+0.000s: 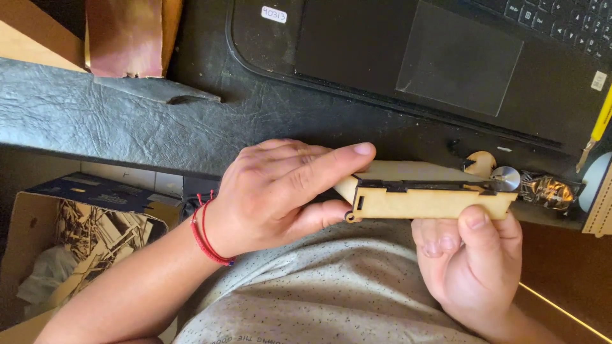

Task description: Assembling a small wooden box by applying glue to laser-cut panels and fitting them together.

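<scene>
Both-hand grip around wooden assembly (421, 194)

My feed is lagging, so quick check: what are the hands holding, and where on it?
Both hold one flat wooden laser-cut assembly. The left hand grips its left end, index finger along the top edge; the right hand supports its right end from below, thumb on the face.

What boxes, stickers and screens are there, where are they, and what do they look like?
Cardboard box: bottom left, below the desk edge, open, brown with a dark blue flap, scraps inside.
White sticker: top middle on the black laptop, small rounded rectangle.
Second sticker: laptop's right edge, tiny, pale.
No screen shows, only the laptop's base.
</scene>
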